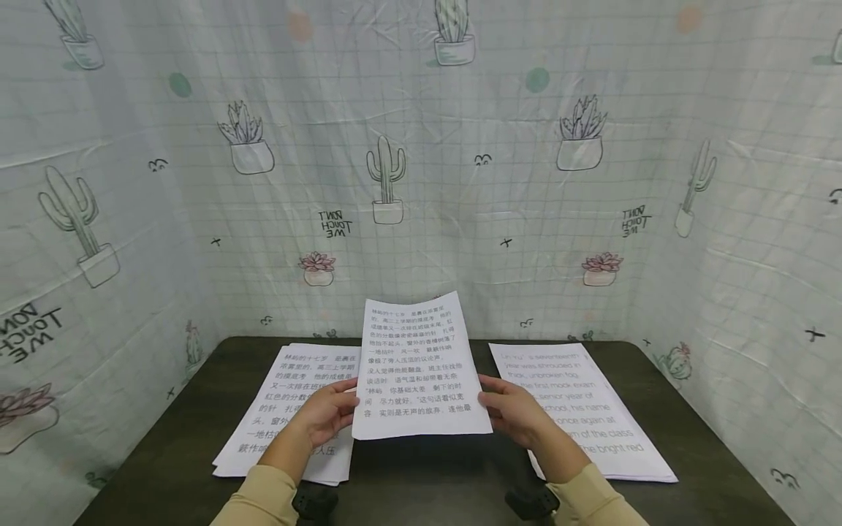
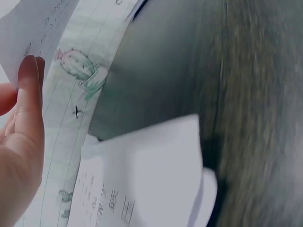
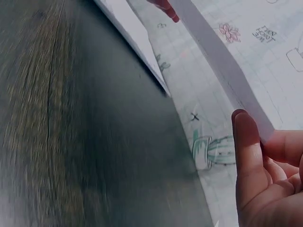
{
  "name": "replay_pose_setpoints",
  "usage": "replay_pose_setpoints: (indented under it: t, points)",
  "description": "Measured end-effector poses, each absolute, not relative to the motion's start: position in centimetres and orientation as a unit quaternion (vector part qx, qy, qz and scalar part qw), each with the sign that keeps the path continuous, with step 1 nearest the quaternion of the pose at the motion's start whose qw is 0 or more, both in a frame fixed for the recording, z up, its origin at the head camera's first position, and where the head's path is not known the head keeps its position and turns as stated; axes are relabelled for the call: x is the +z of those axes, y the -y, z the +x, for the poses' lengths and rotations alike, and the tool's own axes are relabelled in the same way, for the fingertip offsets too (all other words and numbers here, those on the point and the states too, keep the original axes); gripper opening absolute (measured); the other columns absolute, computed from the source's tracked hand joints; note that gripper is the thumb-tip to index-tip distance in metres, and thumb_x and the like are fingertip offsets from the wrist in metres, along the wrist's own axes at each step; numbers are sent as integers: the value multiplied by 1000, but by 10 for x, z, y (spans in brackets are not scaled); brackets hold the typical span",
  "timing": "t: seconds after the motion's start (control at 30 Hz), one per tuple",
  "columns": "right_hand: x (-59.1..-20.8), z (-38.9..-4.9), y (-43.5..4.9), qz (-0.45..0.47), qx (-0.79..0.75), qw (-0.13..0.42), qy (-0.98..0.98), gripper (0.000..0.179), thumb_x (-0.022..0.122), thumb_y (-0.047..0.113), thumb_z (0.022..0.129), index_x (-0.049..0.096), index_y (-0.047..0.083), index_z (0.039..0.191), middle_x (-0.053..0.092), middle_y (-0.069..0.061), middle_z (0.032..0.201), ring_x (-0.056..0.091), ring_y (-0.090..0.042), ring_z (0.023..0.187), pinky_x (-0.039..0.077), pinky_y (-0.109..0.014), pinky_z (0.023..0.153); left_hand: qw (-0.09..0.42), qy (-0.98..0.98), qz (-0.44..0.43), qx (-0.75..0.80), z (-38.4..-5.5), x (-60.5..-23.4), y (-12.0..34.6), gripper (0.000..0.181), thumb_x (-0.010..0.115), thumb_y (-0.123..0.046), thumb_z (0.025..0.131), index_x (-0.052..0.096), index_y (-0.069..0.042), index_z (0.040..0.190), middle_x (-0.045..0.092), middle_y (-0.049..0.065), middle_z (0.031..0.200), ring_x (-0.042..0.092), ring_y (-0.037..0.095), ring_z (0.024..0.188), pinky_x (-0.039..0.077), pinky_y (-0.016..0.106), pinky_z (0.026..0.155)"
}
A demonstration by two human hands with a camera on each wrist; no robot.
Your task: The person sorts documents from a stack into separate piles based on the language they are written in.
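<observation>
A white sheet of paper printed with Chinese text is held up between both hands, above the middle of the table. My left hand pinches its left edge between thumb and fingers; the left wrist view shows the thumb against the printed side. At the opposite edge, my right hand pinches the sheet, its thumb on the printed side in the right wrist view. The sheet tilts toward the head camera and bows slightly along its top. Behind the left hand lies a stack of Chinese-printed sheets, partly hidden by the wrist.
Right of the held sheet lies a stack of English-printed sheets, partly covered by the right hand and forearm. Both stacks rest on a dark wood-grain table. A pale curtain with cactus drawings encloses the back and sides.
</observation>
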State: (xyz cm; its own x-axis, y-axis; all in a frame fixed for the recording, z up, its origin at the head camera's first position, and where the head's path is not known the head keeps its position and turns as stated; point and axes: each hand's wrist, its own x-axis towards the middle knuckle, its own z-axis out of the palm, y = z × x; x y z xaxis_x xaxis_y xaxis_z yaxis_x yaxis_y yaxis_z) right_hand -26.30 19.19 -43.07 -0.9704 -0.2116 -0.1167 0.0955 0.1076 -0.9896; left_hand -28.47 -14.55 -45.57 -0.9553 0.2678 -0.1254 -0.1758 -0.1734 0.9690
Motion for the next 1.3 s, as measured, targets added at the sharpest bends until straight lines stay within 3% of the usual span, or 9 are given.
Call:
replay_pose_setpoints:
  t: [0.83,1.13,1.3]
  points:
    - [-440,-274,-92,-59,-678,135,-720,49,51,5,97,43,-4,144,68,-18,116,67,-20,88,54,-31,70,101,-679,-23,727,-270,-455,236,58,46,1,96,26,8,150,69,0,111,68,10,93,57,26,78]
    - [-450,-273,-56,-51,-677,145,-720,49,55,3,93,46,-3,141,71,-14,106,64,-18,78,51,-27,61,77,-698,-71,708,-261,-460,268,57,47,0,97,27,7,149,68,4,113,68,14,91,59,30,77]
    - [-454,-271,-39,-52,-685,153,-710,51,55,0,92,46,-4,141,70,-13,103,65,-16,78,53,-28,62,69,-711,-80,695,-256,-462,282,56,47,-1,97,28,7,149,69,3,110,68,14,89,60,30,76]
